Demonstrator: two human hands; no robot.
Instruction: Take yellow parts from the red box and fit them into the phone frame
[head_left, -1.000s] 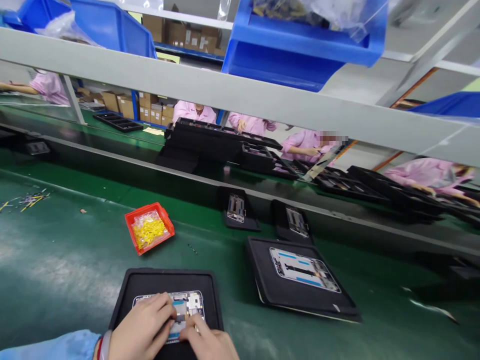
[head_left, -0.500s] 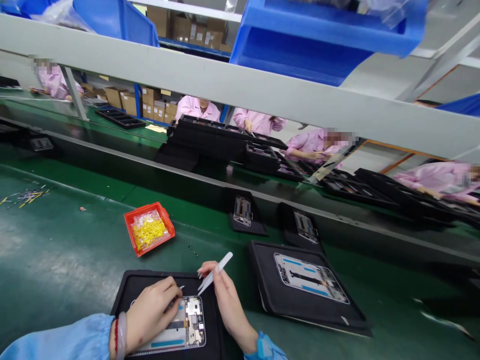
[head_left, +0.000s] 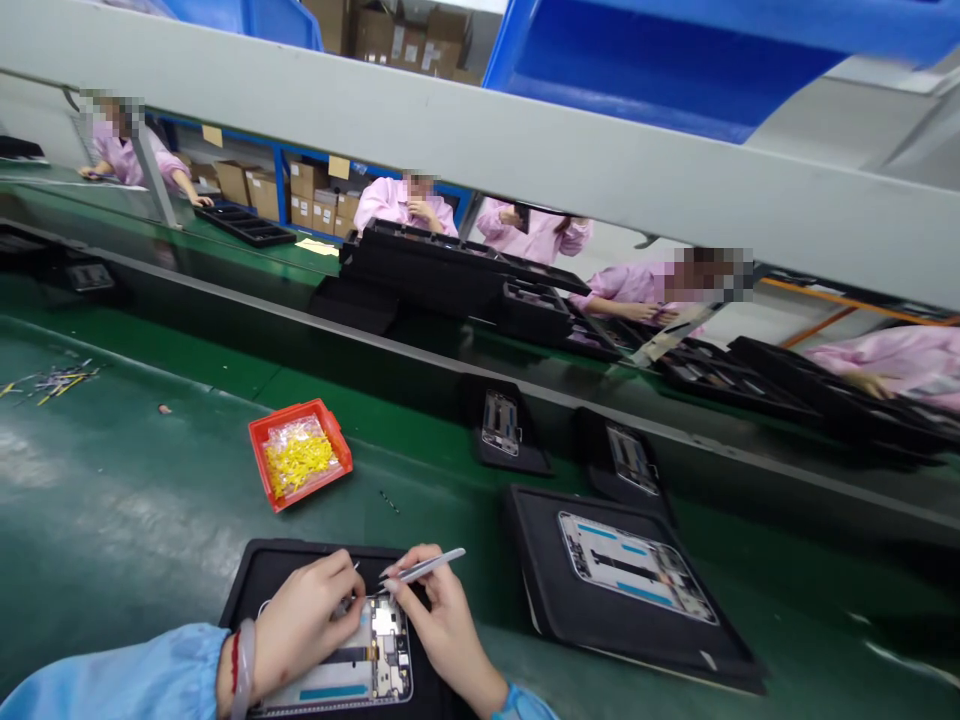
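An opened phone lies on a black foam tray in front of me, its circuit board and a blue strip showing. My left hand rests over the phone's left part, fingertips pinched at its upper edge. A small pointed tip shows above those fingers, but what they hold is too hidden to name. In my right hand, a pair of pale tweezers is gripped between thumb and fingers. The tweezers lean low, their tips close to the board's top edge and to my left fingertips.
A red bin of yellow pieces stands beyond the tray. To the right, another opened phone lies on a black tray. A conveyor carries more phones. Blue bins hang above; people in pink work opposite.
My right hand has rolled over and shifted slightly, bringing the tweezers from steeply raised to nearly flat, tips nearer my left fingers. My left hand stays put. The background has shifted a little.
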